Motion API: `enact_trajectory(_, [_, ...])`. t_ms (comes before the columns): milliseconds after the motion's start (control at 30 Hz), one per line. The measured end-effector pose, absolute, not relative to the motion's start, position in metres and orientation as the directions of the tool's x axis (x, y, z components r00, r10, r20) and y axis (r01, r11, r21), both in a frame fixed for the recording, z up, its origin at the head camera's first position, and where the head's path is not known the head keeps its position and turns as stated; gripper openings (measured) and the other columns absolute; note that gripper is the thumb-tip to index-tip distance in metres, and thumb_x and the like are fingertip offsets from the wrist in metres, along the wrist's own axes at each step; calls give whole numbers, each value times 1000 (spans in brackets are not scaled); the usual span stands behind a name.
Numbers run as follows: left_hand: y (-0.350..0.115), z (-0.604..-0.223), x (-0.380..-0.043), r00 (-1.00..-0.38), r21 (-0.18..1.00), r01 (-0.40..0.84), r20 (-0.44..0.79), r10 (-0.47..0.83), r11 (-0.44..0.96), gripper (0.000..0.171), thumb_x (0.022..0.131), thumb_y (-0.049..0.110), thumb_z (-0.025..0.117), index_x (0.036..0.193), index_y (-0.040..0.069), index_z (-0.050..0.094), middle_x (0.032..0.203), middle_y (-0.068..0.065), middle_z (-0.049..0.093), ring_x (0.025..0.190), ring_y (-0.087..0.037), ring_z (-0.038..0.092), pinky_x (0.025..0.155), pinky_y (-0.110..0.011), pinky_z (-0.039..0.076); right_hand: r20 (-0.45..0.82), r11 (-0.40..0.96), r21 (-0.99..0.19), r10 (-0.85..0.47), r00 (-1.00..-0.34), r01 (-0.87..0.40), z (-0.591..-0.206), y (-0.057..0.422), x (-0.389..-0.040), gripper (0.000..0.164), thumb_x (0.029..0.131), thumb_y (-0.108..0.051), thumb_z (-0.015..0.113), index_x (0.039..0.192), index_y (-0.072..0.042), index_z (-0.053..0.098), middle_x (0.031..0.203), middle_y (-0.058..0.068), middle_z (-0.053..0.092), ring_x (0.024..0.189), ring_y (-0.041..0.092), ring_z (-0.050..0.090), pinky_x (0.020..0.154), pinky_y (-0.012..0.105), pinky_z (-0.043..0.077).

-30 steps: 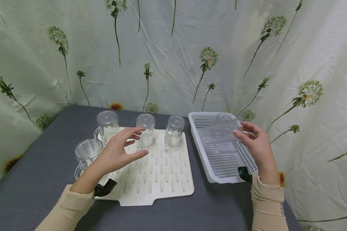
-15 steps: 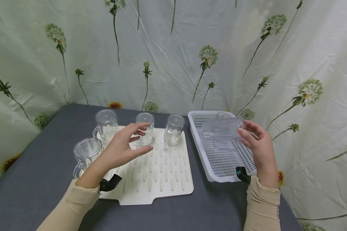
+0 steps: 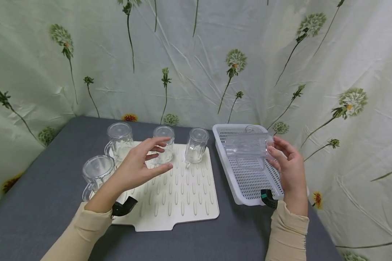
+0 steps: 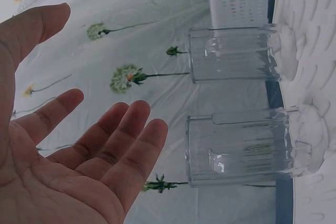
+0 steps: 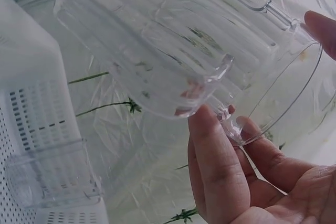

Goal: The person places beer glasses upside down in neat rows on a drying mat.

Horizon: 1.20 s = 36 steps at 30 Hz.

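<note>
A clear glass mug [image 3: 248, 145] lies sideways in the air over the white basket, its handle turned downward. My right hand [image 3: 289, 172] grips it by one end, with thumb and fingertips [image 5: 215, 150] on the rim in the right wrist view. My left hand [image 3: 137, 166] hovers above the white ridged drying board [image 3: 183, 195], fingers spread and holding nothing. Several clear mugs stand upside down at the board: one [image 3: 196, 146] at its back right, another [image 3: 166, 156] behind my left fingers, others [image 3: 120, 139] at the left, the nearest [image 3: 99, 169] partly hidden by my arm.
The white perforated basket [image 3: 230, 177] stands right of the board on a dark grey tablecloth [image 3: 202, 239]. Inside it lies another clear glass [image 5: 52, 174], mostly hidden in the head view. A flower-printed curtain [image 3: 189, 72] closes off the back and sides.
My right hand has shifted slightly left, and the mug it holds has turned from tilted to about level. My left hand has drifted a little to the right, then stayed still.
</note>
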<state>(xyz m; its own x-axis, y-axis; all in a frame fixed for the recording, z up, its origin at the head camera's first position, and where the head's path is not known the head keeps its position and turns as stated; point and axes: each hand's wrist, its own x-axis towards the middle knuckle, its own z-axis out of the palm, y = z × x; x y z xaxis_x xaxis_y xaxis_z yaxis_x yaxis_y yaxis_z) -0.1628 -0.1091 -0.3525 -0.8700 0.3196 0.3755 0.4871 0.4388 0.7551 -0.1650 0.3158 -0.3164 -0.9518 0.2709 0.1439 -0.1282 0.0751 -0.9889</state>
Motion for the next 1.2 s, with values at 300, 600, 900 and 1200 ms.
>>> enact_trajectory(300, [-107,-352,-162,-872,762,482,368,323,432,77,90,24,90,157,25,53,144,-5,64,128,-30,68,108,-51,60,149,4,-988,261,-954,-153,-324,302,-164,30,104,-14,69,134,-13,65,115,-6,68,103,13,65,83,20,63])
enact_trajectory(600, [-107,-351,-163,-876,759,477,365,316,444,79,90,24,90,158,26,50,142,-6,64,127,-31,69,107,-52,60,160,25,-987,215,-963,-159,-324,284,-169,42,104,-16,68,143,-6,60,118,-4,66,109,15,63,84,21,63])
enact_trajectory(900, [-106,-352,-162,-867,762,491,380,322,423,79,90,24,90,158,27,50,145,-5,63,128,-32,69,106,-52,60,147,31,-989,187,-971,-144,-319,274,-167,42,104,-16,68,144,-9,60,124,0,64,115,18,61,86,23,62])
enact_trajectory(1200, [-107,-352,-162,-862,756,500,393,319,422,80,90,24,90,159,27,49,144,-5,63,127,-30,69,105,-52,61,178,3,-984,132,-975,-179,-320,266,-169,42,104,-12,65,144,-6,59,124,-1,64,116,18,62,88,25,62])
